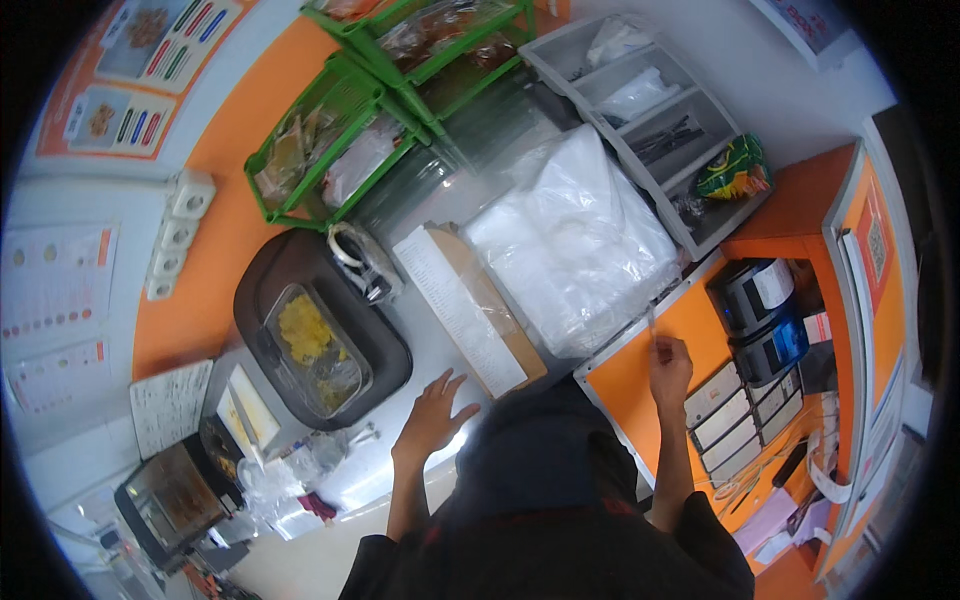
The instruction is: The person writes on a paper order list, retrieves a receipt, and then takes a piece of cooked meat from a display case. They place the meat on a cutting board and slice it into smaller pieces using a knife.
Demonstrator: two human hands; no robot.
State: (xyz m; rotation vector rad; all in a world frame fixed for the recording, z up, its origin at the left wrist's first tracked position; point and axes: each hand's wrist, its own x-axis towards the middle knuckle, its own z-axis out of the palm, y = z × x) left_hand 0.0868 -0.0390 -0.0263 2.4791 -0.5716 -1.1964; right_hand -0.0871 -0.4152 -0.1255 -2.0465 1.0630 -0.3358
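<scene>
My left hand [435, 416] is over the pale worktop with its fingers spread and nothing in it. To its upper right lies a long printed paper strip [461, 315] on a piece of brown cardboard [517, 341]. A big stack of clear plastic bags [570, 240] lies beyond the cardboard. Over the orange counter, near the stack's lower right corner, my right hand [670, 364] pinches a thin, clear, blurred item [652, 319]; its kind is unclear. Left of my left hand, a clear tub [319, 349] of yellow food rests on a dark tray [390, 360].
Green plastic baskets [330, 142] with bagged items and a grey divided tray [645, 112] stand at the back. A tape roll [345, 247] is beside the dark tray. A knife [244, 412] lies on a white board [262, 409] at left. Several phones [727, 427] and dark devices [761, 300] occupy the right side.
</scene>
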